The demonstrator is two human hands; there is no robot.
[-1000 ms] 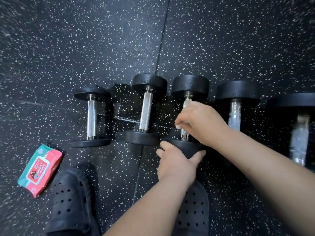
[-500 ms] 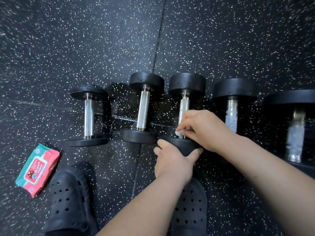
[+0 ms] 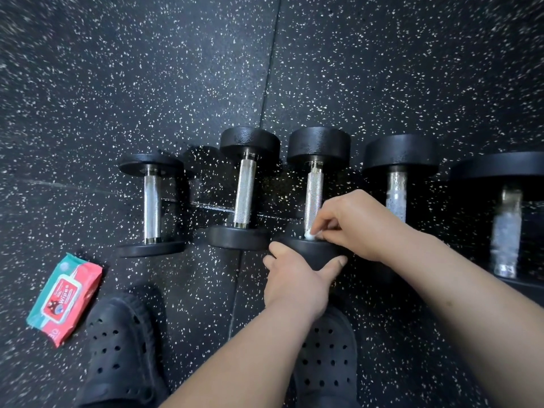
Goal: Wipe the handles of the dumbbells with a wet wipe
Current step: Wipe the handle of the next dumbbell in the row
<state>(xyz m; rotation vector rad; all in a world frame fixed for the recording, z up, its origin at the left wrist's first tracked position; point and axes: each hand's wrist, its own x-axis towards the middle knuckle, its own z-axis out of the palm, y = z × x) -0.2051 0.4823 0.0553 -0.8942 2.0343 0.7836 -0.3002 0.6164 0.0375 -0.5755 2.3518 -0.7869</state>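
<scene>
Reading the one legible label first: the red-and-teal wipes pack [image 3: 64, 298], lying on the floor at lower left, carries the word "Wipes" on its red flap. The smaller print is too fine to make out.

The left hand [image 3: 294, 278] reaches forward, with fingers and thumb curled round the near head [image 3: 312, 251] of the third dumbbell [image 3: 313, 198] from the left, gripping it. The right hand [image 3: 350, 225] comes in from the right with its fingers bunched. It pinches a small white wet wipe [image 3: 311, 235] against the near end of that dumbbell's handle, just above the gripped head.

Five dumbbells lie side by side in a row, handles pointing away from the person and heads larger toward the right. The handles are knurled bright-metal cylinders; the heads are round and matte black. The fourth dumbbell's handle [image 3: 396, 198] looks mottled and glistening, and the fifth is blurred.

The floor [image 3: 382, 69] is black rubber tiling flecked with white, with a seam running toward the person. Two black perforated clogs [image 3: 117, 348] sit at the bottom edge, the right one partly hidden under the left forearm.
</scene>
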